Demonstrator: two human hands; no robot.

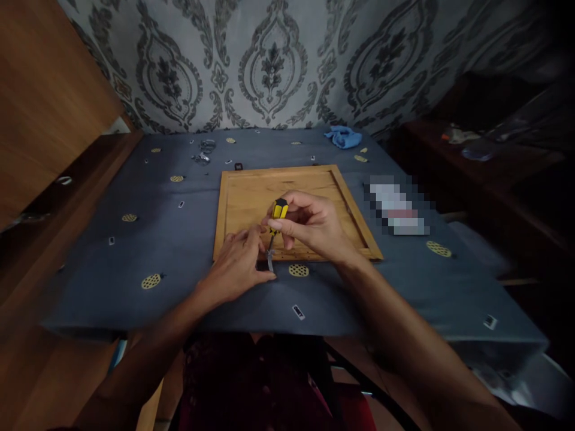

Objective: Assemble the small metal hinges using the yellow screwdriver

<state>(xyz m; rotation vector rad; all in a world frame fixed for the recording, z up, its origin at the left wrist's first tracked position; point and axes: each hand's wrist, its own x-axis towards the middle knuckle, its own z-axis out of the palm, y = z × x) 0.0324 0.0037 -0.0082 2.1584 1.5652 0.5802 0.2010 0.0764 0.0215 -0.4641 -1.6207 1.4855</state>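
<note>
A framed wooden panel (287, 185), like a small cabinet door, lies flat on the cloth-covered table. My right hand (312, 224) grips a screwdriver (280, 209) with a yellow and black handle, its shaft slanting down to the panel's near edge. At the tip sits a small metal piece (270, 262) that looks like a hinge, jutting over that edge. My left hand (240, 260) steadies this piece, thumb on the near side and fingers resting on the panel. The fingers partly hide the piece, and I cannot make out a screw.
Several loose metal parts (202, 157) lie at the table's back left. A small dark square item (238, 167) is behind the panel. A blue cloth (344, 137) is at the back right, with a blurred-out item (398, 205) right of the panel. A wooden cabinet (49, 90) stands left.
</note>
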